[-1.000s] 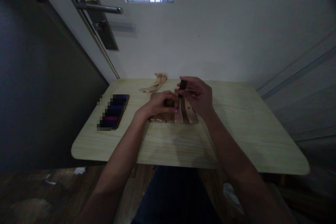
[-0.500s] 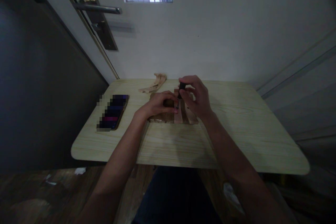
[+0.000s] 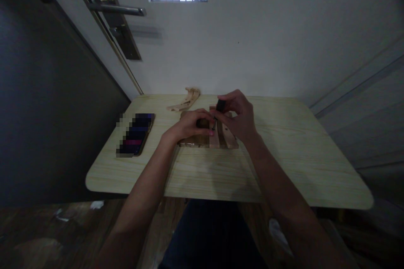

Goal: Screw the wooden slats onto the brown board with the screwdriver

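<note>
A flat brown board with lighter tan strips across its right part lies at the middle of the table. My left hand rests on the board, thumb and fingers arched apart, their tips touching the left tan strip. Between those tips a thin dark shaft shows, too small to make out well. My right hand pinches a small tool with a black handle, tilted over the strip. Where the tool's tip meets the strip is hard to see.
A crumpled tan piece lies behind the board, near the wall. On the left is a phone, partly pixelated. The pale wooden table stands against a white door with a metal handle. White scraps lie on the floor.
My right hand has shifted slightly to the right, and the black handle now leans more that way. My left hand and the board have stayed in place.
</note>
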Motion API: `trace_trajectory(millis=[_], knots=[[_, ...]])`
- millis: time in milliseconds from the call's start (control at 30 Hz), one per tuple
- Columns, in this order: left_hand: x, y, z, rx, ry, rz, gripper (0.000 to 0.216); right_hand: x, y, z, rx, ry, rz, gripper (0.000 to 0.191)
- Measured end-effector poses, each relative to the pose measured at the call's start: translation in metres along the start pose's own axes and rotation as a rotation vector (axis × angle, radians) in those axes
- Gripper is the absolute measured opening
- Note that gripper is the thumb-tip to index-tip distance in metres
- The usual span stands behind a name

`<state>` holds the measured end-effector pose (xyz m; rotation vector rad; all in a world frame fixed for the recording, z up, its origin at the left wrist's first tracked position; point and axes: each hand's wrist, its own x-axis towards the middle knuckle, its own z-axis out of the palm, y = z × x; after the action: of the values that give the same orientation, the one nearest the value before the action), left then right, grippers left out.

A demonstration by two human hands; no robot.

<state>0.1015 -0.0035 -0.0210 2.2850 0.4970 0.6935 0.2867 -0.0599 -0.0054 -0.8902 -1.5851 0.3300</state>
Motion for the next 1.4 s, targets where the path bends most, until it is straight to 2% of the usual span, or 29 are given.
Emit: trace_trajectory(millis=[100,200,367,533,767,1033,1133,1300,1400], knots=[[0.0000,0.0003,0.0002,-0.002,0.006,0.010,0.034,0.0003,-0.0008,-0.0007,-0.034,0.017,-0.069,0.031],[-0.0001,0.0001,0.0002,0.000,-0.007,-0.005,0.034,0.0007,-0.0056,-0.0024,0.028,-0.036,-0.107,0.026],[0.0008,-0.0022,0.0004,0.004,-0.016,0.025,0.027,0.0013,-0.0091,-0.0032,0.197,-0.154,-0.001,0.027],[0.0001,-0.0046,0.0007,0.009,-0.004,0.016,0.031,0.0030,-0.0045,-0.0027,0.267,-0.095,0.118,0.031],[-0.0003,0.0002,0.0002,0.025,0.001,-0.005,0.030,0.0016,-0.0033,-0.0008,0.128,0.021,0.052,0.036],[0.0007,-0.0037,0.0007,0.008,0.004,0.016,0.032,0.0002,-0.0044,0.0009,-0.082,0.037,-0.038,0.029],[0.0007,-0.0039,0.0011,-0.004,0.005,0.027,0.032,0.0005,-0.0058,-0.0012,-0.003,-0.009,-0.037,0.027],[-0.0002,-0.0040,0.0011,0.017,-0.008,0.030,0.029,0.0015,-0.0048,-0.0022,0.271,-0.124,0.034,0.025],[-0.0007,-0.0055,0.0010,0.042,-0.016,0.026,0.031,0.0025,-0.0017,-0.0013,0.317,-0.118,0.111,0.029]])
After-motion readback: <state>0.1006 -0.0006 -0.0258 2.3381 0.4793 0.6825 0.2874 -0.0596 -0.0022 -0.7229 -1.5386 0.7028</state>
